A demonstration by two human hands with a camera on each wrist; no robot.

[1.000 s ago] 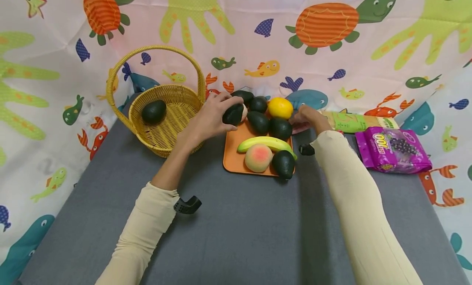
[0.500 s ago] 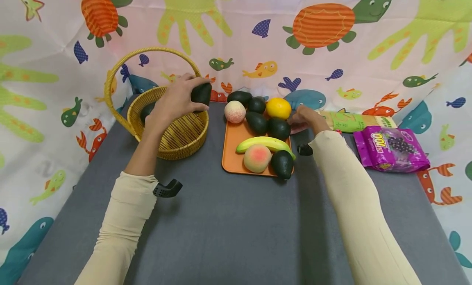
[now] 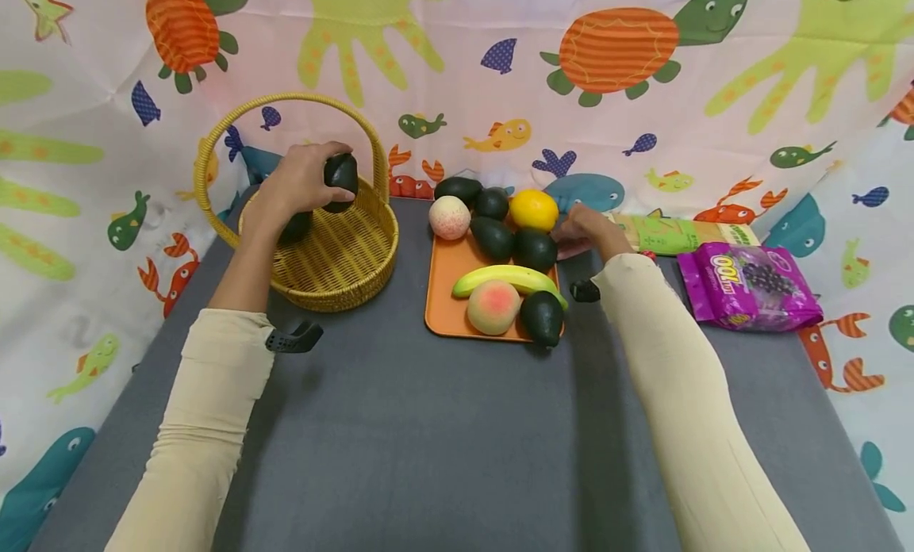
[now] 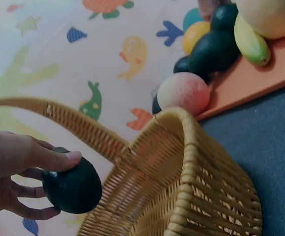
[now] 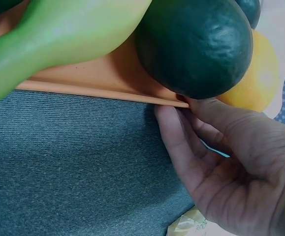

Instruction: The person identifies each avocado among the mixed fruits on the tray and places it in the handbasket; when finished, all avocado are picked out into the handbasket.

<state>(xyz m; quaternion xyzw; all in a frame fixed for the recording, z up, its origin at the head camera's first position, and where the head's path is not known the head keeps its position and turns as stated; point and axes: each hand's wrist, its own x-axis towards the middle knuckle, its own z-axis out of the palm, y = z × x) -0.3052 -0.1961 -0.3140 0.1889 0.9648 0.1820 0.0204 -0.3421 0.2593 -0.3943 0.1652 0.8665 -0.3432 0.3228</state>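
My left hand (image 3: pixel 298 178) grips a dark green avocado (image 4: pixel 73 184) over the yellow wicker basket (image 3: pixel 334 298). Inside that basket another avocado (image 3: pixel 296 228) lies at the left, partly covered by my hand. At the right edge of the orange tray (image 3: pixel 444 318), my right hand (image 5: pixel 231 162) pinches the rim between thumb and fingers. The tray bears several avocados (image 3: pixel 541 318), a banana (image 3: pixel 505 277), a peach (image 3: pixel 493 307), a pale speckled peach (image 3: pixel 450 218) and a yellow lemon-like fruit (image 3: pixel 534 211).
Right of the tray lie a purple grape-pictured bag (image 3: pixel 750 286) and a green and tan packet (image 3: pixel 678 233), the latter partly behind my right arm. The basket's tall handle (image 3: pixel 293 98) arches over its opening. A patterned cloth (image 3: pixel 457 52) hangs behind the grey table (image 3: pixel 428 441).
My left hand has carried the avocado from the tray leftward to above the basket. My right hand has stayed at the tray's edge.
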